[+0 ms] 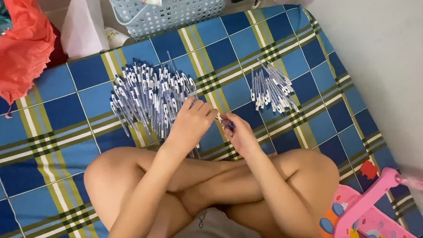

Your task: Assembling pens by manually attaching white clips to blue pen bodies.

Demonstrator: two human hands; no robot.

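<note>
Both hands meet over one thin clear plastic pen (222, 120) with a white clip: the left hand (193, 122) has its grip curled down around one end, fingers pressed together, and the right hand (240, 133) pinches the other end, where a bit of blue shows between thumb and fingertips. Most of the pen is hidden under the fingers, so just how each grip sits cannot be told more closely.

The pen is held just above the blue, green and white checked mat (284, 50) on which the person sits cross-legged, in front of the knees. Just beyond the left hand lies a large heap of the same clear pens with white clips (147, 95), fanned out and overlapping. A smaller bundle of like pens (271, 89) lies beyond the right hand, well apart from the big heap.

Such a pen looks light and stiff, with a smooth, likely slippery barrel; a fingertip pinch near each end seems the sound way to hold it, and its slim clip is probably the part easiest to snap.

Beyond the mat's far edge stands a pale blue plastic lattice basket (170, 12). A crumpled orange-red cloth (19, 50) lies at the far left corner, and a pink plastic toy (364, 207) sits beside the right knee.
</note>
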